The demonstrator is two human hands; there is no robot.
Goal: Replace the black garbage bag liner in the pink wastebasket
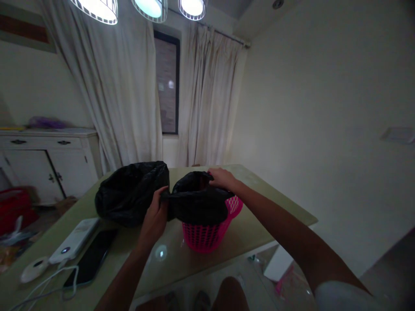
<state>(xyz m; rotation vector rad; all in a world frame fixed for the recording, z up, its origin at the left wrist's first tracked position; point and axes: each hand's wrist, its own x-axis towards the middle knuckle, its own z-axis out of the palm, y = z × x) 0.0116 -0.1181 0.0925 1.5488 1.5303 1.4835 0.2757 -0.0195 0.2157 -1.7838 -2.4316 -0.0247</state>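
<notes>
A pink perforated basket (205, 238) stands on the table near its front edge. Over its rim hangs a black plastic bag (199, 207), covering most of the upper wall; the pink rim shows bare at the right. My left hand (157, 215) pinches the bag's edge at the left side, pulling it out from the basket. At the far right of the opening, my right hand (221, 178) is closed on the bag's edge, its fingertips partly hidden inside. Just left of my left hand sits a second black bag-covered container (129, 196), its mouth open.
On the table's (266, 216) left lie a white power bank (76, 239), a dark phone (92, 258), a round white device (35, 270) and a cable (48, 278). A white cabinet (48, 160) stands behind at left. Lamps (151, 8) hang overhead.
</notes>
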